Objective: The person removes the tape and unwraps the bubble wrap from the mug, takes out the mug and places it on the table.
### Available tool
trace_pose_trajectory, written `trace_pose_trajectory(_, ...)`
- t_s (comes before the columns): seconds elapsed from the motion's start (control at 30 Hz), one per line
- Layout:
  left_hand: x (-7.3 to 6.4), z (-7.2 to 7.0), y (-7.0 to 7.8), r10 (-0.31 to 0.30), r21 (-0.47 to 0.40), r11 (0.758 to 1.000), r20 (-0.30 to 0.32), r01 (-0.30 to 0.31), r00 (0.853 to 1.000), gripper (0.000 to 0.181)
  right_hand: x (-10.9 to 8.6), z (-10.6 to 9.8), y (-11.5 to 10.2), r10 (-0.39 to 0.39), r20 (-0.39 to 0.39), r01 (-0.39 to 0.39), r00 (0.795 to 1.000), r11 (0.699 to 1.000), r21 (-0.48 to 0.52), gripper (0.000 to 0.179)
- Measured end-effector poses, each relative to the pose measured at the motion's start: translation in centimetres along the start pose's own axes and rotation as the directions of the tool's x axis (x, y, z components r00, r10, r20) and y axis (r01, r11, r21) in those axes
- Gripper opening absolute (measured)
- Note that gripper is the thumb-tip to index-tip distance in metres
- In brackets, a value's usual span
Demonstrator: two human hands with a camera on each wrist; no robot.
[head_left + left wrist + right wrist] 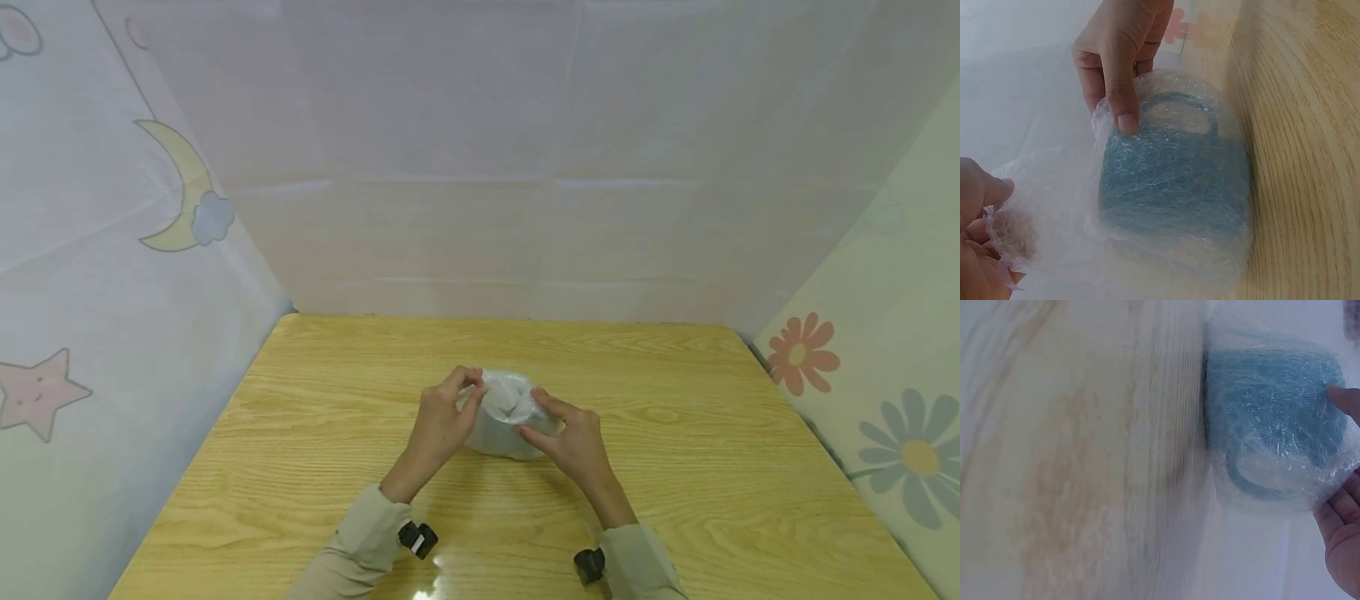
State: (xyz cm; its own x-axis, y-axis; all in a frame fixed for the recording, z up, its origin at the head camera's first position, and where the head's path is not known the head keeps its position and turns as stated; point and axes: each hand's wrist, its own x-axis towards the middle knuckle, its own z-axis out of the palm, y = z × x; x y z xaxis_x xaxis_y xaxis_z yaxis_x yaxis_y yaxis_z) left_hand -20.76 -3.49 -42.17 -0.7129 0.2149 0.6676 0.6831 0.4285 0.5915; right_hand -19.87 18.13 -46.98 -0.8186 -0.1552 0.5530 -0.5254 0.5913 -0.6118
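Note:
A blue mug (1172, 181) with a loop handle stands upright on the table, wrapped in clear bubble wrap (504, 443). The wrap's loose upper part is gathered above the mug's rim. My left hand (441, 423) pinches a free edge of the wrap (1054, 200) between thumb and fingers, pulled up and away from the rim. Opposite it, my right hand (576, 440) grips the wrapped mug near the top, thumb (1125, 112) on the near side by the handle. In the right wrist view the handle (1254, 484) shows through the plastic.
The wooden table (300, 467) runs out to all sides of the mug. Pale cloth walls (480, 208) printed with a moon, a star and flowers enclose it at the back and sides. Black wrist cameras (417, 540) sit at both sleeves.

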Motion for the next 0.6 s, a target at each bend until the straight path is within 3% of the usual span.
trace_pose_trajectory(0.6, 0.11, -0.65, -0.29, -0.136, -0.106, 0.986, -0.079, 0.127, 0.988, 0.01, -0.15, 0.02, 0.26, 0.04, 0.003, -0.04, 0.999, 0.999, 0.023, 0.056)
